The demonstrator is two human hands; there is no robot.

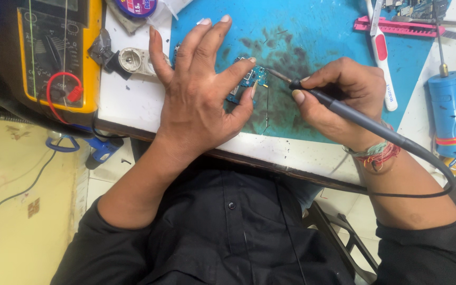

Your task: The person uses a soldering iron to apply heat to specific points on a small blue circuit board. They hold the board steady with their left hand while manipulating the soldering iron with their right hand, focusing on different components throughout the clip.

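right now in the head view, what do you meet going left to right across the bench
yellow multimeter → left hand → small circuit board → soldering iron in the right hand → white and red tool → blue cylinder

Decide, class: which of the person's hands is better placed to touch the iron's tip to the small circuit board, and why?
The right hand. It holds the soldering iron in a pen-like grip, tip already at the edge of the small circuit board. The left hand lies flat, fingers pinning the board to the blue mat.
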